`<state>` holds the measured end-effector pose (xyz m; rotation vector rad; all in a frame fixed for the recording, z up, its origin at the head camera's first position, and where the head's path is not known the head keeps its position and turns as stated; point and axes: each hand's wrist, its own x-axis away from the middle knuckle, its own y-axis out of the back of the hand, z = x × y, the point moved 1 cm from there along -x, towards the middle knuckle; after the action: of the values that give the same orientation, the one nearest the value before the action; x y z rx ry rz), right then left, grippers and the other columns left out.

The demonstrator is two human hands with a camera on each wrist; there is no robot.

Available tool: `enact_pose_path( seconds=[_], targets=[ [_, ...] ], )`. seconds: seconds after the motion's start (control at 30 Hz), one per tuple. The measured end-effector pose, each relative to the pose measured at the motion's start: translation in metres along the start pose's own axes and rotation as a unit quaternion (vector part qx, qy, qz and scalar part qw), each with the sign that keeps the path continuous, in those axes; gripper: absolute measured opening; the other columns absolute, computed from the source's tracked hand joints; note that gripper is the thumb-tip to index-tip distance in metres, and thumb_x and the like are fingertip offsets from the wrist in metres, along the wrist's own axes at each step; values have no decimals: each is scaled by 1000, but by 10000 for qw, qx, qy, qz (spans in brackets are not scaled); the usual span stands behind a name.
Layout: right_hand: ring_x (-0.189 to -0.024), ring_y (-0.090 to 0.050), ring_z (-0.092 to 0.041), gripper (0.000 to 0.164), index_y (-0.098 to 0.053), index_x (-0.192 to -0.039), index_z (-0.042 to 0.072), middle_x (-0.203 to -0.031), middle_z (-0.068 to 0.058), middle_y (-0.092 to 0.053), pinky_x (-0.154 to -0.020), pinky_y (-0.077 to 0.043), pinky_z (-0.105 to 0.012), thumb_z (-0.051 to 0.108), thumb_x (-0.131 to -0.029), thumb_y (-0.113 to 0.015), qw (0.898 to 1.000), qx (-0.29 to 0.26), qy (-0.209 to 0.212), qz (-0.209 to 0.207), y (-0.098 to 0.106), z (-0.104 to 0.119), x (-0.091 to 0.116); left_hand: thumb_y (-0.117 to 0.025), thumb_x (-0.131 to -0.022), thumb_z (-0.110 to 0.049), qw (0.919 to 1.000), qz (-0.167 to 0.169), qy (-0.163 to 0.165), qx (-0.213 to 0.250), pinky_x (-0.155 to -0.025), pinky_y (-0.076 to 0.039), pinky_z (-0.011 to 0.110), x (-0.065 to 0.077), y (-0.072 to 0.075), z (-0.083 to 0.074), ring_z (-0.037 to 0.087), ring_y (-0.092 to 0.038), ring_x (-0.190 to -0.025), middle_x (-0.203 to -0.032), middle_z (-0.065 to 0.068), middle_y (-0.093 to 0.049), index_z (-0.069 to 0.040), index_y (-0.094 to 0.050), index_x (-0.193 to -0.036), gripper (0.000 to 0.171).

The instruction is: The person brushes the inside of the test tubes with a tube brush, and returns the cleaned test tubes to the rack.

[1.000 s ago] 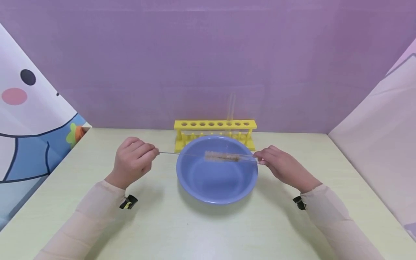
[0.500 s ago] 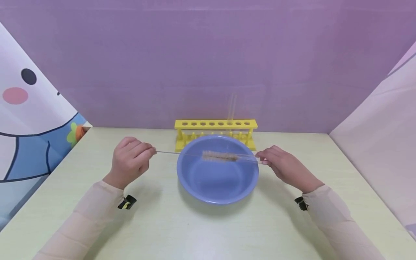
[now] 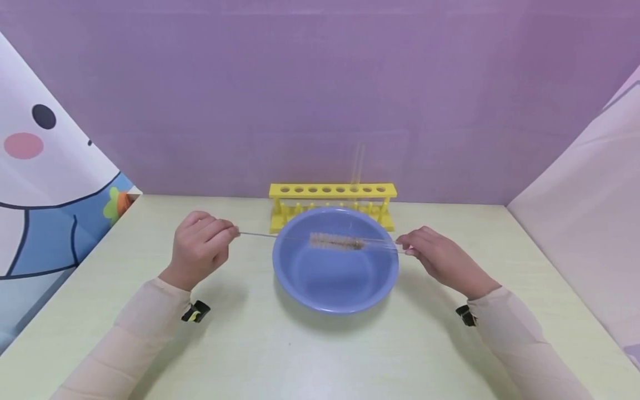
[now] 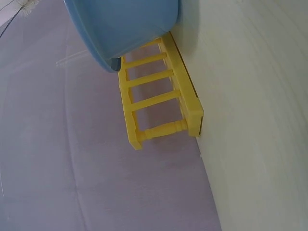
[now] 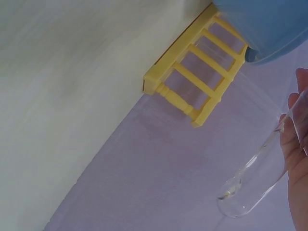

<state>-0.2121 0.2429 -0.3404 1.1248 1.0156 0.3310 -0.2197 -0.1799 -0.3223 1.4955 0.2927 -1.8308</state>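
My left hand (image 3: 204,244) pinches the thin wire handle (image 3: 257,234) of a test tube brush, held level to the right. Its pale brown bristles (image 3: 332,240) hang over the blue basin (image 3: 335,283), and their tip overlaps the near end of a clear test tube (image 3: 380,243). The fingers of my right hand (image 3: 440,256) grip that tube past the basin's right rim. In the right wrist view, the tube's rounded bottom (image 5: 236,204) points away from the hand (image 5: 298,144). Only a bit of bristle (image 4: 28,5) shows in the left wrist view; the left hand is outside it.
A yellow test tube rack (image 3: 332,191) stands behind the basin, partly hidden by it. One clear test tube (image 3: 357,166) stands upright in the rack. A purple backdrop (image 3: 320,100) rises behind the pale table (image 3: 320,361).
My right hand and the tube have shifted slightly right, while my left hand has drawn the brush slightly left. The basin and rack stay where they were.
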Motion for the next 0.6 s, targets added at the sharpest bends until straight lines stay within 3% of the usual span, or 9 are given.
enact_pose_path(
  seconds=[0.23,0.6],
  targets=[
    [-86,-54,-11,37,-62,-107,6,-93,4,-62,-76,-50,-30,-7,-74,-71,9997,155,-174,23,0,-5,5,-40,-87,0,9993,-137,312,162,-52,-40,41,3,2,5,26,-55,-49,-62,10,-63,-1,-60,-65,30],
    [-89,-57,-17,36,-59,-109,5,-98,-3,-63,-76,-49,-33,-7,-77,-69,9984,146,-519,-188,4,-10,11,-39,-87,-2,9977,207,639,81,-55,-41,42,13,10,14,27,-60,-54,-66,11,-65,-1,-59,-67,28]
  ],
)
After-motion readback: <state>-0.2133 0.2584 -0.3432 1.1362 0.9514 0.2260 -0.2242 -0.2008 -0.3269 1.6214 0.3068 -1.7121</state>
